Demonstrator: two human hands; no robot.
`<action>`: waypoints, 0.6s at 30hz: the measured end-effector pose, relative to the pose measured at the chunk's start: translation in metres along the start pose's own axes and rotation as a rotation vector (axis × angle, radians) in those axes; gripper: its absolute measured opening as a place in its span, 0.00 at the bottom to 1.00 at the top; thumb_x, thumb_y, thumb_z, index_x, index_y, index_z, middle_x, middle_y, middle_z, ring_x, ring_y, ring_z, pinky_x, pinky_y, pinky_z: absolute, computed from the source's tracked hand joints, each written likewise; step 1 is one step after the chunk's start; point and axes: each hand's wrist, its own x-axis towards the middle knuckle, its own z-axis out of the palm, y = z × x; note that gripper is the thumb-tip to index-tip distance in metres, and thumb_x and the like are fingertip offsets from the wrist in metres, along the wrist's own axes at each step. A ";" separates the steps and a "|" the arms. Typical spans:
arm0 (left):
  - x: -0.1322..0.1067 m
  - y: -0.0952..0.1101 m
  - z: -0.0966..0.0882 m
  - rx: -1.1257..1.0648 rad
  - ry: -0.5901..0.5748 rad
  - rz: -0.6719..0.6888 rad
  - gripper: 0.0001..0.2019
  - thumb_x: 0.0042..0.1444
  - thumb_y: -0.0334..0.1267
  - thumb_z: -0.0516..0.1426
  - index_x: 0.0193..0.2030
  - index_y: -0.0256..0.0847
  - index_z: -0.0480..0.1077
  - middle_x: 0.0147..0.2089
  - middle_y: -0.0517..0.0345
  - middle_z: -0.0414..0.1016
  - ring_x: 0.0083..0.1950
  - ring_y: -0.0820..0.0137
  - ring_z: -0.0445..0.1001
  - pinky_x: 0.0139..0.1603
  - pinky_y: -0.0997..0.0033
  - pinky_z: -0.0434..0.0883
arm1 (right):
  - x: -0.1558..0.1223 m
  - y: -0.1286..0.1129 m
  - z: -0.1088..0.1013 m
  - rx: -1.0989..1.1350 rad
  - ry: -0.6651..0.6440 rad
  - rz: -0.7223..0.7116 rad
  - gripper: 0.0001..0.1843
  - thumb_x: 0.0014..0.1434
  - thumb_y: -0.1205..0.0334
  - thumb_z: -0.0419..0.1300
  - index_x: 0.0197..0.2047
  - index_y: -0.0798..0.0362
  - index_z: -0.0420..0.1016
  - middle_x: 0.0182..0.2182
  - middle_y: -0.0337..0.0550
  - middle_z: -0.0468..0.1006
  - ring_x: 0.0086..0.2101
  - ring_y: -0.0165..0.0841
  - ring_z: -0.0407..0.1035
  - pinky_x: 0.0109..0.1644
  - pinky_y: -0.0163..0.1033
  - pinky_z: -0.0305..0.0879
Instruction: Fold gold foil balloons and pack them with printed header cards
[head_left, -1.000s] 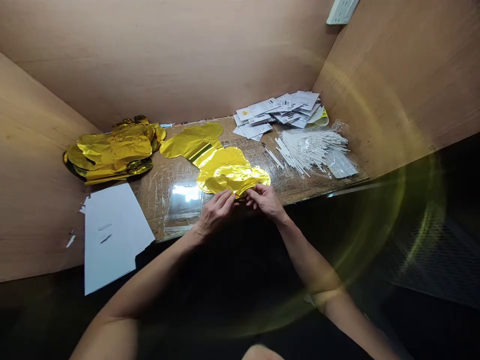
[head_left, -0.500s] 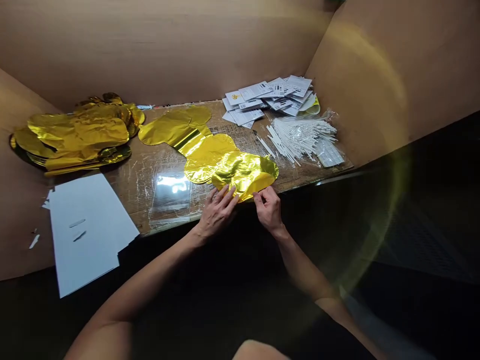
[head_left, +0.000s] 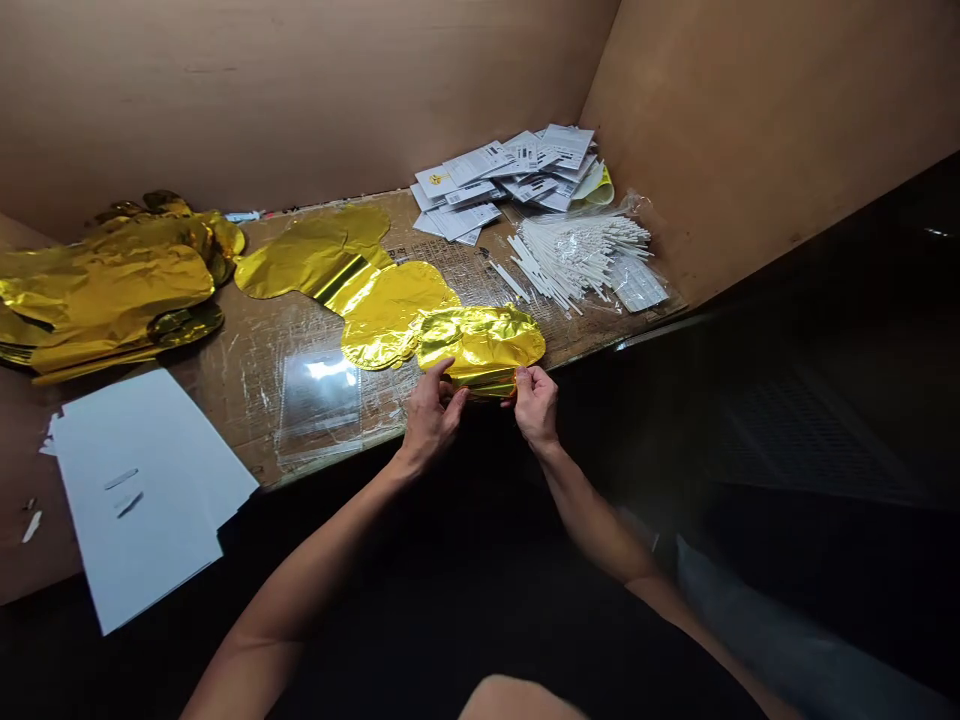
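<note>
A gold foil balloon (head_left: 480, 342) lies along the table in a chain of rounded shapes, and its near end is folded over. My left hand (head_left: 431, 415) is at the foil's lower edge, fingertips on it, and seems to hold it. My right hand (head_left: 536, 405) pinches the same edge between thumb and fingers. The foil's far lobe (head_left: 315, 258) lies flat on the table, away from both hands. Part of the folded end is hidden behind my fingers.
The worktop (head_left: 240, 370) is scuffed, with a clear plastic sheet (head_left: 319, 395) near my left hand. Left stands a crumpled gold foil pile (head_left: 112, 290) above white sheets (head_left: 135, 490). At the back lie printed cards (head_left: 487, 175) and bagged white sticks (head_left: 577, 255). Wooden panels (head_left: 300, 90) enclose the table.
The view has swung, so the table sits further left in the frame. The foil's near end is now folded tighter, and my hands have drawn closer together along its edge.
</note>
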 end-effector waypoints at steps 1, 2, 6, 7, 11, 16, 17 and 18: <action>0.000 0.001 0.000 0.058 -0.015 0.013 0.21 0.68 0.41 0.61 0.66 0.44 0.72 0.36 0.57 0.76 0.39 0.64 0.75 0.47 0.62 0.73 | 0.000 0.001 0.000 -0.040 0.017 0.000 0.25 0.69 0.38 0.57 0.31 0.49 0.65 0.25 0.35 0.69 0.19 0.28 0.69 0.20 0.34 0.69; 0.000 0.002 -0.001 0.148 -0.024 0.045 0.18 0.68 0.41 0.61 0.63 0.43 0.75 0.37 0.54 0.77 0.41 0.61 0.76 0.48 0.60 0.73 | 0.000 0.001 -0.001 -0.079 0.026 0.005 0.25 0.69 0.38 0.57 0.31 0.50 0.66 0.25 0.35 0.69 0.18 0.29 0.70 0.19 0.33 0.67; -0.007 0.003 -0.006 0.535 -0.084 0.348 0.22 0.68 0.45 0.63 0.66 0.45 0.76 0.62 0.38 0.77 0.64 0.47 0.74 0.62 0.47 0.69 | 0.000 0.003 -0.001 -0.177 0.008 0.002 0.25 0.68 0.39 0.58 0.30 0.50 0.67 0.22 0.35 0.71 0.17 0.29 0.70 0.18 0.32 0.62; -0.009 0.001 -0.006 0.584 -0.138 0.437 0.23 0.68 0.43 0.63 0.69 0.45 0.74 0.69 0.38 0.74 0.69 0.47 0.71 0.65 0.47 0.68 | 0.000 0.004 -0.002 -0.192 0.001 -0.004 0.24 0.68 0.40 0.59 0.30 0.50 0.68 0.21 0.35 0.71 0.17 0.29 0.69 0.18 0.32 0.62; -0.010 -0.008 -0.004 0.657 -0.289 0.616 0.23 0.73 0.32 0.53 0.72 0.46 0.72 0.74 0.48 0.72 0.74 0.54 0.69 0.68 0.53 0.66 | 0.002 -0.001 -0.016 -0.237 -0.036 -0.012 0.22 0.70 0.42 0.58 0.32 0.50 0.70 0.20 0.34 0.72 0.16 0.29 0.66 0.21 0.34 0.62; -0.010 -0.013 -0.003 0.642 -0.310 0.593 0.25 0.73 0.32 0.52 0.74 0.46 0.70 0.75 0.48 0.70 0.76 0.52 0.68 0.69 0.51 0.66 | 0.005 -0.022 -0.050 -0.566 -0.092 -0.507 0.17 0.67 0.49 0.66 0.50 0.53 0.81 0.41 0.52 0.84 0.43 0.43 0.79 0.50 0.47 0.77; -0.012 -0.013 -0.004 0.633 -0.319 0.593 0.25 0.73 0.32 0.52 0.74 0.46 0.70 0.76 0.47 0.69 0.76 0.51 0.67 0.69 0.50 0.66 | 0.007 -0.025 -0.054 -0.636 -0.246 -0.646 0.18 0.65 0.52 0.69 0.54 0.52 0.81 0.52 0.56 0.83 0.54 0.47 0.77 0.59 0.51 0.74; -0.013 -0.012 -0.006 0.623 -0.328 0.593 0.25 0.73 0.33 0.52 0.74 0.46 0.70 0.76 0.46 0.68 0.76 0.51 0.67 0.69 0.49 0.66 | 0.009 -0.028 -0.057 -0.689 -0.420 -0.756 0.19 0.65 0.56 0.69 0.57 0.50 0.81 0.60 0.57 0.80 0.61 0.49 0.72 0.65 0.53 0.71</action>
